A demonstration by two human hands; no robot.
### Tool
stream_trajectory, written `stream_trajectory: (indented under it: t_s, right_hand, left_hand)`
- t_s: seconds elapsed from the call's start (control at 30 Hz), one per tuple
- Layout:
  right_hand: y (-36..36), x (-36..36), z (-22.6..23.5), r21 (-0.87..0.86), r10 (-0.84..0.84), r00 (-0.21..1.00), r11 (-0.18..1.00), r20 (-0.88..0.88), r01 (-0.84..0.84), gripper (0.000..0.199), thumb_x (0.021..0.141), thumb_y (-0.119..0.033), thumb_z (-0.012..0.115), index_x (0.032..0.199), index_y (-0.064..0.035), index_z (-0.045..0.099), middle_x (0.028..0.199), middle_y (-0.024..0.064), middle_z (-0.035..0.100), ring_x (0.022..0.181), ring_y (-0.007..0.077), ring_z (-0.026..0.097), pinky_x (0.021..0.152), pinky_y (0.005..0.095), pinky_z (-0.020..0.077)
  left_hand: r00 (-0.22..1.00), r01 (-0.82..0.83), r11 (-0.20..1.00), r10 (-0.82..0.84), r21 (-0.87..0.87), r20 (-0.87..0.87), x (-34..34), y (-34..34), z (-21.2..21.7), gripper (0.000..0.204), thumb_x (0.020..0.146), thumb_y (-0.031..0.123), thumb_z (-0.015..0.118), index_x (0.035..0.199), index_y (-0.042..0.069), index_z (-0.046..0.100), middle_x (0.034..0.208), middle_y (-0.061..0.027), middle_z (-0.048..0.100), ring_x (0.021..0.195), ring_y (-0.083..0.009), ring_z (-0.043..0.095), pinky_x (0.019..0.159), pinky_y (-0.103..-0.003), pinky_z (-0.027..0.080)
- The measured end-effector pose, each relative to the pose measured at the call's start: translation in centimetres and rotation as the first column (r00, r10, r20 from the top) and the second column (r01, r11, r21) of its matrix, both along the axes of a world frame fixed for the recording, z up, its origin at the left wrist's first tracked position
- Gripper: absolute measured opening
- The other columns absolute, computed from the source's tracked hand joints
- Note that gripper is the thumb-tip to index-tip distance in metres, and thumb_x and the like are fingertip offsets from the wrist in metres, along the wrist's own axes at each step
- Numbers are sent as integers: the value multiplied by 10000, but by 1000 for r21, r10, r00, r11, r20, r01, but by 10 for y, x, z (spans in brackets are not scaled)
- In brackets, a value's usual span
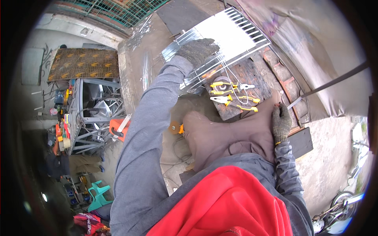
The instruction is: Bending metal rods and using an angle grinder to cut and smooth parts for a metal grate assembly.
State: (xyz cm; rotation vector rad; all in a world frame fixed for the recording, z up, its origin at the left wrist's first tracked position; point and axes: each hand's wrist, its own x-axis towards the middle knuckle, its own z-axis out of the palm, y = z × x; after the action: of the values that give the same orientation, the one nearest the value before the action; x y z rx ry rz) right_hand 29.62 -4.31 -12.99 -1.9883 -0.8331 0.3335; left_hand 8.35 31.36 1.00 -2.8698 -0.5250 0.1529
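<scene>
My left hand [197, 52], in a dark knit glove, lies over a metal grille [258, 34] with a bright sheet [230, 33] on it. Its fingers look stretched out across the sheet, though their tips are hard to make out. By my right thigh is my right hand [281, 122], gloved, with its fingers curled; what they hold, if anything, is hidden. A thin bar [330, 83] reaches close to its fingertips. Between the grille and my knees, yellow-handled pliers [224, 100] and other yellow-handled hand tools rest on a dark wooden board [228, 113], with a pale wire [232, 74] looping over them.
An orange tool with a disc [174, 128] sits on the floor beside my left knee. To the left stands a metal frame [88, 114] full of scrap, and a teal stool [98, 195]. A rusty metal frame [284, 80] and a tarp [315, 51] border the right.
</scene>
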Motion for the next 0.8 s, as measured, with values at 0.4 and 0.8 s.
stream_trajectory:
  t_s: [0.4, 0.8]
  right_hand:
    - [20, 3, -3, 220, 162, 864, 974, -476, -62, 259, 1000, -264, 557, 1069, -30, 642, 882, 87, 688, 740, 144, 633, 644, 293, 495]
    - [94, -65, 96, 314, 486, 495, 865, -721, -391, 311, 1037, -271, 501, 1228, -65, 634, 792, -27, 609, 551, 42, 516, 430, 197, 396]
  left_hand:
    - [999, -35, 998, 33, -61, -39, 5, -1, 3, 411, 997, 335, 442, 1374, 206, 545, 1505, -84, 440, 1345, -279, 471, 1117, -395, 388]
    - [987, -146, 982, 136, -119, -82, 25, -18, 37, 393, 964, 230, 474, 1343, 245, 574, 1488, -64, 469, 1363, -283, 459, 1115, -427, 388]
